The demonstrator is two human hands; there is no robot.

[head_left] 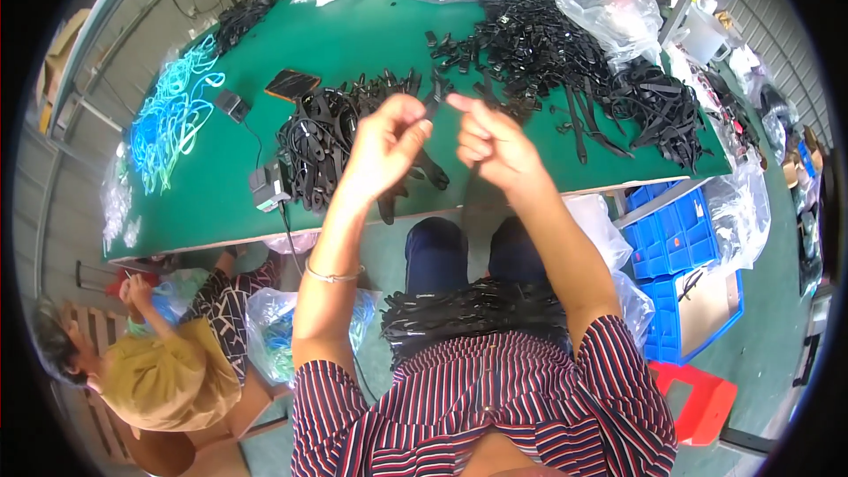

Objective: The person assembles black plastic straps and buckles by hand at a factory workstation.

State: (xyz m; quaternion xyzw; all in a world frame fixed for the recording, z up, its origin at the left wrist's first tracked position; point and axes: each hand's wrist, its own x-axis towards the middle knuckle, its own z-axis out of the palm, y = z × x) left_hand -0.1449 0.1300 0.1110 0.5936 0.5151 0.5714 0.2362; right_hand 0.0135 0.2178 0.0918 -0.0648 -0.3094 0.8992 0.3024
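Above the table's near middle, my left hand is closed, its thumb and fingers pinching a black strap with what looks like a small buckle. My right hand is beside it, fingers curled and the index finger reaching to the strap's side. Whether it grips a part of the strap is too small to tell. Under and left of my left hand lies a thick bundle of black straps. More black straps lie across my lap.
Loose black buckles and straps are heaped at the far right of the green table. Blue cords, a phone and a black adapter lie left. Blue crates stand below right. A person sits lower left.
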